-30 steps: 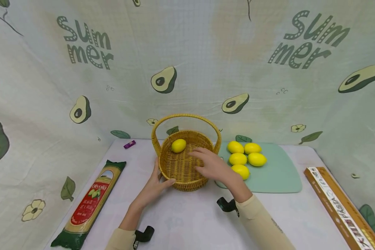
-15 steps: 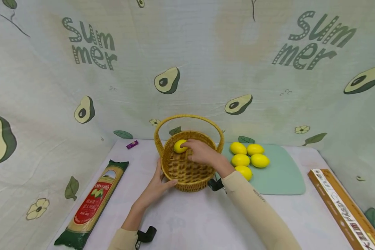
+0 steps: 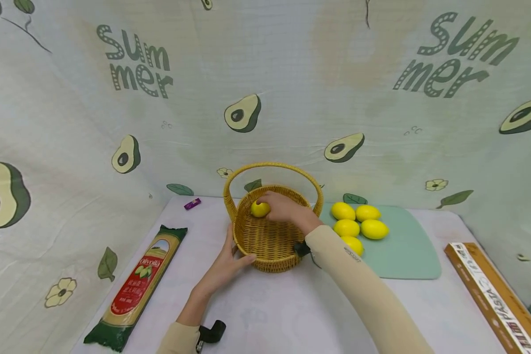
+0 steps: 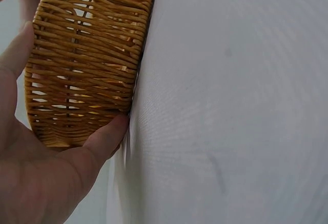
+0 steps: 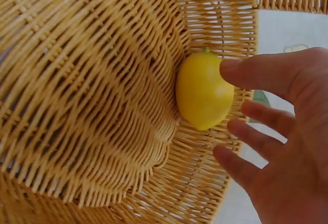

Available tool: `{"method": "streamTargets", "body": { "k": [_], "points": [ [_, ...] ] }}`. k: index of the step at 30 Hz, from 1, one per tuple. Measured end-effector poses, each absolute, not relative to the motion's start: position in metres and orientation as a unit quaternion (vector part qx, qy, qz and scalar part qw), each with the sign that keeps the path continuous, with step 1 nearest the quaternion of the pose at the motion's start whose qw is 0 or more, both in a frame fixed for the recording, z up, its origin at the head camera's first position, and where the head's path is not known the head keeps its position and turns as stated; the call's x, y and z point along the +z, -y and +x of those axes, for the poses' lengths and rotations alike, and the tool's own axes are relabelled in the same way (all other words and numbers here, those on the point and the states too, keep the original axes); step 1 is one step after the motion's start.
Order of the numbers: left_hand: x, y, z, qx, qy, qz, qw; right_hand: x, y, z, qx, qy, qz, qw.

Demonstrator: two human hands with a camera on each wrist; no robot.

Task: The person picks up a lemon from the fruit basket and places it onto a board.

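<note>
A round wicker basket (image 3: pixel 272 246) with a tall hoop handle stands on the table in the head view. My left hand (image 3: pixel 227 263) holds it by its near left side. In the left wrist view a fingertip (image 4: pixel 110 134) sits low against the weave and another digit reaches the rim. One lemon (image 5: pixel 204 92) lies inside by the far left wall. My right hand (image 3: pixel 283 206) reaches into the basket at this lemon. One digit overlaps its edge in the right wrist view, while the other fingers (image 5: pixel 261 139) are spread beside it, not wrapped round it.
Right of the basket, several lemons (image 3: pixel 373 229) lie on a pale green board (image 3: pixel 407 255). A pasta packet (image 3: pixel 137 285) lies at the left and a long pasta box (image 3: pixel 491 295) at the right. A small purple packet (image 3: pixel 192 203) is near the back edge.
My right hand has moved left and deeper into the basket, from above its right part to the lemon. The left hand has stayed on the basket. The head view has shifted slightly.
</note>
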State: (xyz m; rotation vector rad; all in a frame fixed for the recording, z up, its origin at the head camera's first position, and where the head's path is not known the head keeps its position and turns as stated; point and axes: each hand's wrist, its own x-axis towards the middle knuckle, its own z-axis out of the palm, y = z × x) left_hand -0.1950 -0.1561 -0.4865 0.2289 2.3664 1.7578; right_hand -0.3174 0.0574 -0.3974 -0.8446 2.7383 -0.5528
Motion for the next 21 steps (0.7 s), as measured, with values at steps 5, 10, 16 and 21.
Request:
{"method": "streamTargets", "body": {
  "k": [5,10,16,21],
  "points": [
    [-0.490,0.156,-0.196,0.594,-0.795,0.076,0.095,-0.397,-0.055,-0.323,-0.167,-0.935,-0.283,0.130],
    [-0.491,0.155,-0.196,0.594,-0.796,0.070,0.098,-0.397,-0.052,-0.326,-0.156,-0.938,-0.276,0.143],
    [-0.487,0.155,-0.195,0.591,-0.798,0.071,0.093,-0.396,-0.041,-0.327,-0.154,-0.929,-0.305,0.146],
    [-0.487,0.155,-0.196,0.589,-0.800,0.075,0.087,-0.396,-0.029,-0.326,-0.149,-0.921,-0.330,0.144]
  ]
}}
